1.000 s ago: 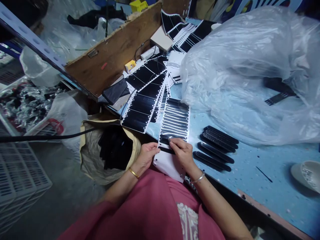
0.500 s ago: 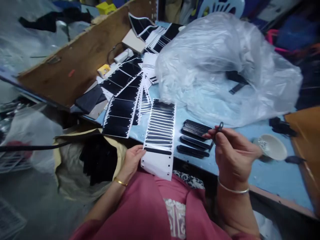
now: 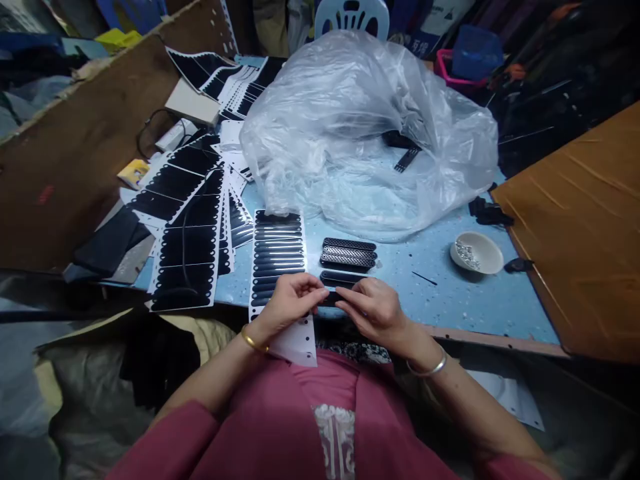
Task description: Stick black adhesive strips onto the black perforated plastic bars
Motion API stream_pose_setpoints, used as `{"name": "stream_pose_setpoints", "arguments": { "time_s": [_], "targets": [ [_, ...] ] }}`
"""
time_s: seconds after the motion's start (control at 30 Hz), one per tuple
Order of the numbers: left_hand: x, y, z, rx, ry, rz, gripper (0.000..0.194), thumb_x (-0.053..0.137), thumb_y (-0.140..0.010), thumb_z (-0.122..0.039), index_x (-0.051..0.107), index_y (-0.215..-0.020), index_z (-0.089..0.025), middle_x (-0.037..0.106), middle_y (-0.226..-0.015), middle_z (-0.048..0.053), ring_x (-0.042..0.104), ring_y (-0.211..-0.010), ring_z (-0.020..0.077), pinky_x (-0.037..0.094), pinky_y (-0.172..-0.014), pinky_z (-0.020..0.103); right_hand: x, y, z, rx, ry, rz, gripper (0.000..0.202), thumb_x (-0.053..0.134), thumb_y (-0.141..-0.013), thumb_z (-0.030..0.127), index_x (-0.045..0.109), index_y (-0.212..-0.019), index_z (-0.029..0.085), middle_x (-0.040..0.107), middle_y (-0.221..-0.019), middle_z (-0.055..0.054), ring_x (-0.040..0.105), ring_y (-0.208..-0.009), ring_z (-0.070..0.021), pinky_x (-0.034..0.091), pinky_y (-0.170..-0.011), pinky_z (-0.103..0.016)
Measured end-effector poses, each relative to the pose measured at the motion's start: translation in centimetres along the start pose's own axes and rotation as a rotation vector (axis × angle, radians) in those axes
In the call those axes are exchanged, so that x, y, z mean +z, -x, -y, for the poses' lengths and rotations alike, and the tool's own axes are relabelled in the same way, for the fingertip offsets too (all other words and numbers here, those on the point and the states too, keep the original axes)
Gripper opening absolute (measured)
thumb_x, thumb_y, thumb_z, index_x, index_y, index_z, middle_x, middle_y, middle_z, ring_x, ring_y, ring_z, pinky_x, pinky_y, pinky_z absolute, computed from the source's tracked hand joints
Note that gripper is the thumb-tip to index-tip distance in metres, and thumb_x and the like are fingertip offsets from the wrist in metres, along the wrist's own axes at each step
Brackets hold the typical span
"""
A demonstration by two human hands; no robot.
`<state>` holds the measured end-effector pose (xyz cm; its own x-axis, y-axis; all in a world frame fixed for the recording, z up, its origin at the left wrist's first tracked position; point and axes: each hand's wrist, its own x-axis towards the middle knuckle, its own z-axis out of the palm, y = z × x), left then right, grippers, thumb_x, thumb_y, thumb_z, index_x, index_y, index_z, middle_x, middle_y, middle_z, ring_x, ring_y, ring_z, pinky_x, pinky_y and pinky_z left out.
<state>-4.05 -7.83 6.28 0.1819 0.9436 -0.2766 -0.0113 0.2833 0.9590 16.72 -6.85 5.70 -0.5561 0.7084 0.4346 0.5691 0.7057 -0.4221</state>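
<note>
Both hands meet low over the front of the table. My left hand (image 3: 293, 303) has its thumb and fingers pinched near the left end of a short black strip (image 3: 330, 299). From the other side, my right hand (image 3: 377, 308) pinches the same strip; fingers cover much of it. Just above lie a rounded black strip (image 3: 343, 276) and a small stack of perforated black strips (image 3: 349, 255). Under my left wrist is a white backing sheet (image 3: 296, 343), its upper part carrying a column of glossy black strips (image 3: 277, 257).
A big clear plastic bag (image 3: 320, 113) fills the table's back. Left are fanned sheets of black pieces (image 3: 187, 247) and a wooden board (image 3: 65, 147). Right are a white bowl (image 3: 487, 257) of small metal bits, a thin black stick (image 3: 425, 278) and a brown panel (image 3: 575, 233).
My right hand has come left and down to the lowest strip, from holding up a small black strip. My left hand has left the sheet's edge and moved beside it. The view has turned right.
</note>
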Motion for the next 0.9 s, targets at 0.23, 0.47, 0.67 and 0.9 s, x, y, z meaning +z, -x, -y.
{"name": "stream_pose_setpoints", "arguments": {
  "time_s": [0.23, 0.47, 0.67, 0.9],
  "targets": [
    [1.1, -4.3, 0.2, -0.097, 0.19, 0.074, 0.031, 0.076, -0.071, -0.037, 0.062, -0.066, -0.011, 0.065, -0.057, 0.005, 0.054, -0.04, 0.0077, 0.035, -0.039, 0.016, -1.3, 0.6, -3.7, 0.094, -0.151, -0.093, 0.026, 0.064, -0.087, 0.031, 0.067, -0.11, 0.019, 0.07, -0.092, -0.009, 0.064, -0.08, -0.02, 0.053, -0.069, -0.035],
    [0.6, -5.4, 0.7, -0.148, 0.171, 0.082, 0.031, 0.077, -0.07, -0.037, 0.062, -0.066, -0.01, 0.065, -0.055, 0.005, 0.052, -0.037, 0.0066, 0.027, -0.034, 0.013, -1.2, 1.8, -5.4, 0.104, -0.079, -0.038, 0.017, 0.054, -0.092, 0.019, 0.068, -0.102, 0.019, 0.068, -0.078, -0.007, 0.06, -0.07, -0.018, 0.05, -0.063, -0.033],
    [0.8, -6.1, 0.2, -0.179, 0.244, 0.095, 0.03, 0.076, -0.071, -0.037, 0.065, -0.071, -0.009, 0.067, -0.058, 0.007, 0.055, -0.039, 0.0084, 0.029, -0.033, 0.015, -1.6, 1.2, -5.6, 0.097, -0.063, -0.103, 0.018, 0.054, -0.091, 0.018, 0.067, -0.103, 0.018, 0.068, -0.08, -0.009, 0.061, -0.073, -0.0189, 0.052, -0.065, -0.033],
    [-0.7, -5.5, 0.8, 0.186, -0.215, -0.264, 0.02, 0.071, -0.076, -0.03, 0.073, -0.087, -0.013, 0.068, -0.064, 0.003, 0.056, -0.05, 0.0109, 0.043, -0.049, 0.021, -4.8, 0.9, -7.2, 0.35, -0.149, -0.223, 0.008, 0.063, -0.086, 0.025, 0.071, -0.088, 0.022, 0.07, -0.077, -0.004, 0.065, -0.07, -0.0171, 0.051, -0.064, -0.031]
  ]
}}
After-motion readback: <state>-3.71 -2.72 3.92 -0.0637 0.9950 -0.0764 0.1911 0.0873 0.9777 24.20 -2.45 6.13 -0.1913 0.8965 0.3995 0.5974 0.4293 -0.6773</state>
